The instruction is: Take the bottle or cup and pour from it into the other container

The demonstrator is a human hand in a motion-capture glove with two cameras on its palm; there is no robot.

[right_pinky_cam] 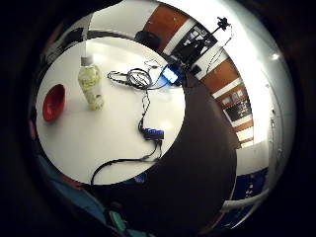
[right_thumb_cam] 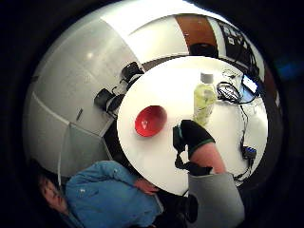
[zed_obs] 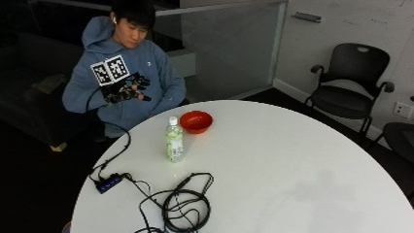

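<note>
Task not begun. The bottle [zed_obs: 174, 141] stands upright and capped on the white desk [zed_obs: 291, 165], just beside the red bowl [zed_obs: 196, 121]. The gloved right hand [zed_obs: 125, 91] is raised near the person's chest, well apart from both, fingers loosely curled, holding nothing. Grasp, lift and pour all remain.

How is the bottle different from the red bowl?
The bottle is tall and thin; the red bowl is low and wide. The bottle is see-through with a pale green label; the bowl is solid red. The bottle has a white cap on; the bowl is open on top. Both stand on the white table, untouched.
</note>
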